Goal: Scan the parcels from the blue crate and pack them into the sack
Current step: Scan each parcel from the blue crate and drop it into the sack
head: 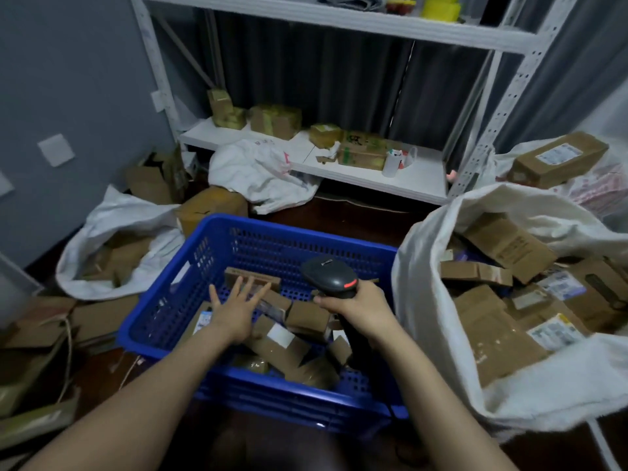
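The blue crate point(217, 239) stands on the floor in front of me with several brown cardboard parcels point(306, 316) lying in it. My left hand point(234, 309) hovers over the crate's middle, fingers spread and straight, holding nothing. My right hand point(356, 309) grips the handle of a black barcode scanner point(329, 275), whose head points away over the crate. To the right, a large white sack point(424, 300) stands with its mouth wide and several brown parcels point(492, 331) inside.
A second white sack point(112, 219) with boxes lies at left, a crumpled one point(258, 171) by the white shelf point(373, 171) behind. Flattened cardboard point(44, 328) litters the floor at left. Boxes sit on the shelf.
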